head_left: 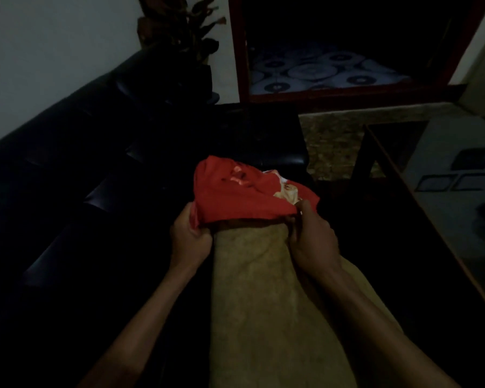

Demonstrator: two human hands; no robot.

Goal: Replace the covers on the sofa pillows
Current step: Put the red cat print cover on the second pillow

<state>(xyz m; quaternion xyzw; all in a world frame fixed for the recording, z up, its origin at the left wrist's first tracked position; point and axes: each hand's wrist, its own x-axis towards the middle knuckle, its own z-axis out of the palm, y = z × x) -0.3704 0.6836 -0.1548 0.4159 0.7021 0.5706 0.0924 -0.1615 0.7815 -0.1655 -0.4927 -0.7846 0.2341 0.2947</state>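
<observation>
Two bare forearms reaching in from the bottom edge, one on either side of a tan pillow [263,303]. Long and plump, lying lengthwise away from the camera on a black sofa [76,175], near end out of frame, far end capped by a red cover [235,200].

Bunched and wrinkled, pulled over only the far tip of the pillow, most of the tan fabric still bare. Pale printed pattern on top of the cover and toward its right side, too crumpled to read.

Left hand [189,238] at the left edge of the pillow, fingers curled tight around the cover's hem, thumb on top, cloth gathered in the grip. Right hand [310,236] at the right edge of the pillow, thumb up against the cover's open rim, fingers folded around the hem and tucked under it against the pillow; fingertips hidden by cloth. Both hands level with each other, opening of the cover stretched between them.

Beyond the pillow, dark tufted sofa back running off to the left under a pale wall. Further past the pillow's far end, a potted plant [185,32] in the corner, very dim. Right of the plant, a red-brown door frame [240,51] around a dark room with a circle-patterned floor. Right of the pillow, a glass-topped table [445,219] with a wooden rim, reflections on its surface.
</observation>
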